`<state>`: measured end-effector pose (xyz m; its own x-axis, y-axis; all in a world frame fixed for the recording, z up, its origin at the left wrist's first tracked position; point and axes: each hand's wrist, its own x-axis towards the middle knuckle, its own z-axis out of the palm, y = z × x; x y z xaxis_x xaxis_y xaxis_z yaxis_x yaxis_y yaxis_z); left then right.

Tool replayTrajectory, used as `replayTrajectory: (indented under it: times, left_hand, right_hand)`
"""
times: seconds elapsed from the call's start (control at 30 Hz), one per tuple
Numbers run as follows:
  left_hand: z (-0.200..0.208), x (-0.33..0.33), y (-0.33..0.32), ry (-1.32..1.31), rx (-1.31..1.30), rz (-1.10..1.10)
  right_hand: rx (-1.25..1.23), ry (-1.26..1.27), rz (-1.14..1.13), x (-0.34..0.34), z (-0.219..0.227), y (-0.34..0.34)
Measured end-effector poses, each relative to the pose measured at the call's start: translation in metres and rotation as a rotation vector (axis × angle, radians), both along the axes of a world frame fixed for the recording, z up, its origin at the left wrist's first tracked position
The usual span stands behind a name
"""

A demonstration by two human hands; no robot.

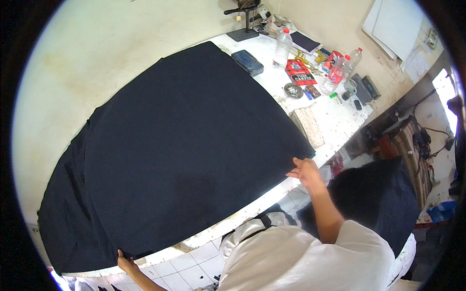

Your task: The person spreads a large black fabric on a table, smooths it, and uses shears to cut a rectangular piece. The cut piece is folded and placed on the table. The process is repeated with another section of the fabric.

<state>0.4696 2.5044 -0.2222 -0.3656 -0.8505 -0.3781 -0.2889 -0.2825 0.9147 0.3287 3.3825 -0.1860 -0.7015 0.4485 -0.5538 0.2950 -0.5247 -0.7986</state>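
A large sheet of black cloth (194, 145) lies over most of the white table, smooth in the middle and folded and wrinkled toward the left end. At its near left edge, my left hand (127, 264) is closed on the cloth's border, thumb on top. Beside the near right corner, my right hand (307, 173) has its fingers apart, with the fingertips at the cloth's edge. Just beyond that corner lies a pale, worn block (308, 127), partly next to the cloth.
On the white table (347, 123), toward the back right, are clear bottles with red caps (282, 51), a red and black packet (301, 72), a round metal ashtray (293, 90) and a dark blue block-like item (247, 63). A dark stand (245, 29) is at the far corner. More black material (374, 199) hangs at right.
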Motion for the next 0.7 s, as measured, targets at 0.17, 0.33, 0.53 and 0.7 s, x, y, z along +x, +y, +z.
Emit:
replayTrajectory:
  times: [0.17,0.33,0.53,0.7]
  left_hand:
    - [0.006,-0.007,0.02,0.04,0.241,0.034]
    - [0.044,-0.015,0.036,0.062,-0.336,0.217]
    - [0.036,0.0,0.05,-0.103,-0.311,0.212]
    - [-0.003,-0.005,0.05,-0.059,-0.288,0.18]
  right_hand:
    - [0.082,0.018,-0.021,-0.019,0.009,0.018]
    - [0.381,0.037,0.019,-0.036,0.027,0.038]
    - [0.338,0.001,0.103,-0.029,0.018,0.034]
    - [0.388,-0.032,0.074,-0.025,-0.002,0.034]
